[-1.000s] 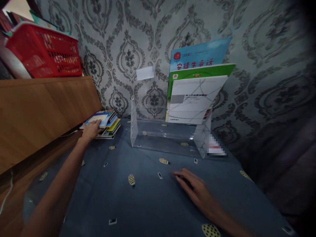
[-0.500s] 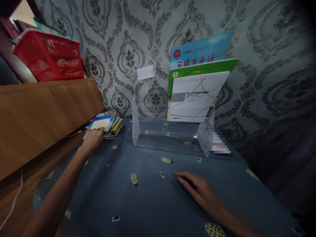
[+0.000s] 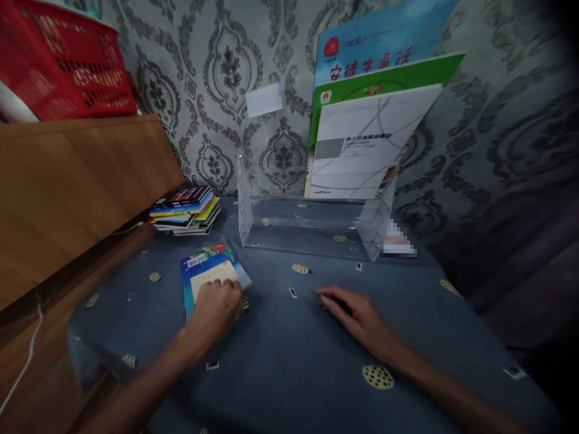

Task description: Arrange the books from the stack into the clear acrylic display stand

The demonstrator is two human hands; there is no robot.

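Note:
My left hand (image 3: 217, 307) is closed on the near right edge of a blue book (image 3: 189, 280) with a cream panel and a barcode, held over the tablecloth. Its fingertips are hidden beneath the knuckles. To its upper left lies a stack of books (image 3: 185, 211) with a dark cover on top. My right hand (image 3: 357, 316) rests by the middle of the table, loosely curved and empty, with a gap between thumb and fingers. Beyond both hands stands a clear acrylic book rack (image 3: 244, 202). A white booklet (image 3: 362, 150), a green book (image 3: 418, 75) and a light blue book (image 3: 384, 36) lean upright at its right end.
A dark blue tablecloth (image 3: 280, 361) with pineapple prints covers the table. On the left, a red plastic basket (image 3: 81, 66) sits on a wooden cabinet (image 3: 90, 163). Patterned wallpaper (image 3: 194, 60) rises behind, bearing a white card (image 3: 263, 100). A blurred-out item (image 3: 395, 240) lies right of the rack.
My left hand has brought the blue book off the stack, toward me and to the right, baring a dark cover. My right hand stays nearly still. The view has tilted down.

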